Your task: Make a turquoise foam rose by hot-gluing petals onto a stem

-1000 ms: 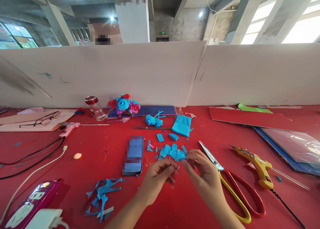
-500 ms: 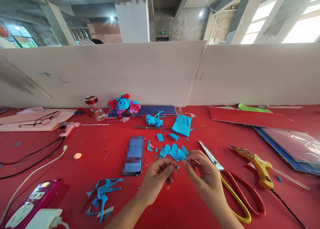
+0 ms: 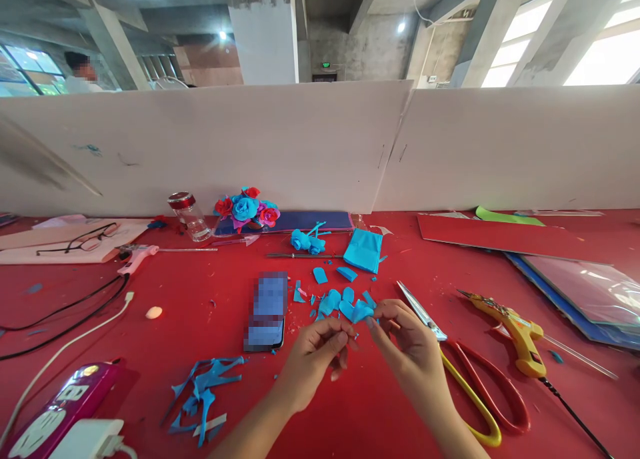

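My left hand (image 3: 316,353) is closed in a pinch over the red table; a tiny bluish bit shows at its fingertips, too small to name. The thumb and fingers of my right hand (image 3: 409,342) pinch the edge of a blue paper petal (image 3: 362,311). More cut blue petals (image 3: 330,303) lie just beyond both hands, overlapping one another. Behind them are a folded blue paper square (image 3: 363,251) and small blue paper roses (image 3: 308,241) on stems. Large scissors (image 3: 425,312) with red and yellow handles rest open, right of my right hand.
A phone (image 3: 267,312) lies left of my hands, with blue scraps (image 3: 206,392) nearer me. At right is a yellow glue gun (image 3: 515,332); at left, a pink glue gun (image 3: 137,259) and power strip (image 3: 65,405). A flower bunch (image 3: 247,209) and glass jar (image 3: 190,217) stand behind.
The petal at my right fingertips has shifted slightly right and turned. My hands stay almost in place. A person beyond the partition has come further into view at left.
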Action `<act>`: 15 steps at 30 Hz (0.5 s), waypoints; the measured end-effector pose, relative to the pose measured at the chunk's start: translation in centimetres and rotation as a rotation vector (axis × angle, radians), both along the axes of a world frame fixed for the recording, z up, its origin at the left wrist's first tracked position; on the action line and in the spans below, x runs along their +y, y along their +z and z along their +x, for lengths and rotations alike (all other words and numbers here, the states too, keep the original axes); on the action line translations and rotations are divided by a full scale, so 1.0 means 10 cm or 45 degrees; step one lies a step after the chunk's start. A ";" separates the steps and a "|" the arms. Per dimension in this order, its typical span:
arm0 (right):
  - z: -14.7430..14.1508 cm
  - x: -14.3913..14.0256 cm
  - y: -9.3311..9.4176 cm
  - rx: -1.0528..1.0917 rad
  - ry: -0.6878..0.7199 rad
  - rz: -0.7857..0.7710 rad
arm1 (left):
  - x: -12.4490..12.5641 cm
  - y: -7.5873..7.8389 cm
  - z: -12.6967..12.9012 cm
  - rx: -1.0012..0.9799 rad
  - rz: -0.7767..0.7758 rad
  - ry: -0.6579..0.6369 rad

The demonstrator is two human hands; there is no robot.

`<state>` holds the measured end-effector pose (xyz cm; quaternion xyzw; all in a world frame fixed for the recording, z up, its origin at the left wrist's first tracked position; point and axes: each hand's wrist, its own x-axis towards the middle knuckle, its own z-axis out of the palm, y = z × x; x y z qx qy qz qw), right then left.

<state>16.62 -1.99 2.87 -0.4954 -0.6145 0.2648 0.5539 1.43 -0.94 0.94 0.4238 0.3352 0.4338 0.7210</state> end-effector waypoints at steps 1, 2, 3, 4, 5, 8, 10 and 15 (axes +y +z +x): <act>0.00 0.00 0.00 0.002 -0.002 0.001 | 0.00 0.00 0.00 -0.002 -0.001 -0.002; 0.00 0.00 0.01 0.003 0.001 0.000 | 0.00 0.01 0.00 -0.002 -0.002 -0.003; 0.00 0.00 0.01 0.005 0.007 -0.002 | 0.00 0.01 0.00 -0.001 -0.002 -0.006; 0.00 0.00 0.02 0.006 0.015 -0.007 | 0.00 0.01 0.00 0.000 -0.003 -0.008; 0.00 0.00 0.02 0.010 0.023 -0.015 | 0.00 0.02 0.00 -0.002 -0.005 -0.010; 0.00 -0.01 0.01 0.025 0.052 -0.029 | 0.00 0.02 0.00 -0.022 -0.004 -0.012; 0.00 -0.02 0.00 0.034 0.071 -0.021 | 0.01 0.01 0.00 -0.026 0.001 -0.001; 0.00 -0.02 -0.02 0.030 0.088 -0.032 | 0.00 -0.03 -0.01 -0.017 0.032 -0.008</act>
